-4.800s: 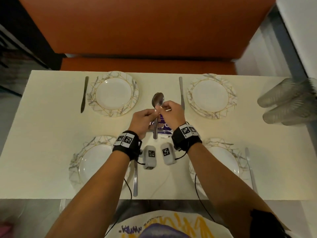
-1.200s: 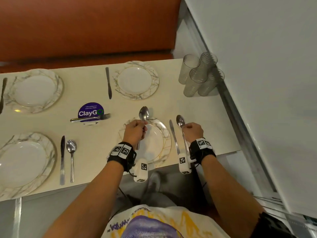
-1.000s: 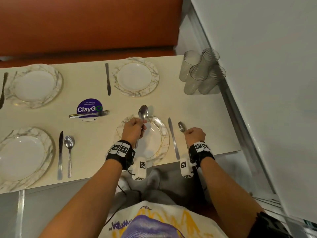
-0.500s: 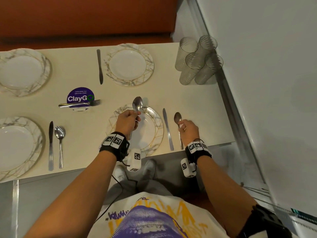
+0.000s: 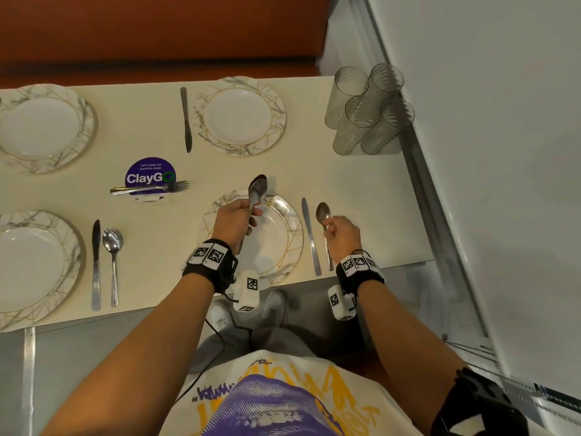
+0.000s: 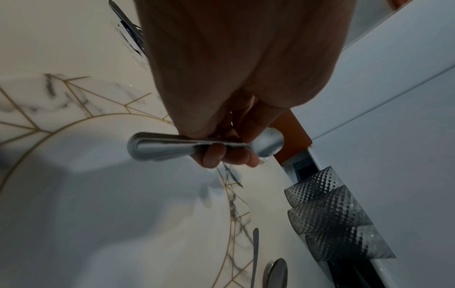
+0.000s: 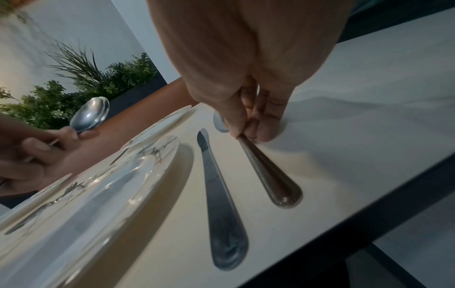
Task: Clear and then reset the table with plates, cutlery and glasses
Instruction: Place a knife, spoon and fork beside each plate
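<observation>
The right hand (image 5: 341, 236) pinches a spoon (image 7: 268, 173) lying on the table (image 5: 361, 190) beside the knife (image 5: 309, 237); a careless release could skew it. The left hand (image 5: 234, 223) grips a spare spoon (image 5: 257, 190) over the plate (image 5: 290, 228), risking a clink

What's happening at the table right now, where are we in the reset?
A person is laying spoons. The right hand pinches a spoon whose handle lies on the table, just right of the knife beside the near plate. The left hand holds a second spoon above that plate. The near-left setting already has its knife and spoon; the far plates have only knives. Forks lie on the purple ClayGo sticker, and the glasses are grouped at the far right corner.
</observation>
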Available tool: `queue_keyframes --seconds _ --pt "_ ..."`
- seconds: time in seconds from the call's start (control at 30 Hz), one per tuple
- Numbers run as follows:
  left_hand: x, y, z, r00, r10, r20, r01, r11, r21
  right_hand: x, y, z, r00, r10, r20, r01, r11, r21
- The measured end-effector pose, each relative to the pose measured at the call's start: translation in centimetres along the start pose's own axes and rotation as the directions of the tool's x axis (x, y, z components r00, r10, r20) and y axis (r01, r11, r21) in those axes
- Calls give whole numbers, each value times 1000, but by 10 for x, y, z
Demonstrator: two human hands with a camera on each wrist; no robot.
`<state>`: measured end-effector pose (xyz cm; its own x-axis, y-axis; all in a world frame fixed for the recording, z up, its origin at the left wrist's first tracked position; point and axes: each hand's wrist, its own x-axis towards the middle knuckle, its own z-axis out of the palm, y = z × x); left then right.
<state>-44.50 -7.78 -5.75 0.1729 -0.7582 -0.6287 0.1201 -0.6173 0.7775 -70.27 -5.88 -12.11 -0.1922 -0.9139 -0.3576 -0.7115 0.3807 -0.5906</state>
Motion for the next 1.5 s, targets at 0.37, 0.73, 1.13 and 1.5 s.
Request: queue_keyframes --seconds 0.37,0.73,1.13,1.5 --pt "0 -2 1 998 27 57 -31 997 69 -6 -5 -8 999 -27 -23 26 1000 -16" --pt "-15 21 -8 983 63 171 -95 979 183 6 -127 -5 975 -221 -31 222 945 240" --pt "17 72 -139 952 226 206 -252 961 110 17 -274 33 965 -256 -64 261 887 382" --pt "57 138 -220 944 330 -3 -327 934 -141 -37 -340 120 960 -240 141 145 864 482"
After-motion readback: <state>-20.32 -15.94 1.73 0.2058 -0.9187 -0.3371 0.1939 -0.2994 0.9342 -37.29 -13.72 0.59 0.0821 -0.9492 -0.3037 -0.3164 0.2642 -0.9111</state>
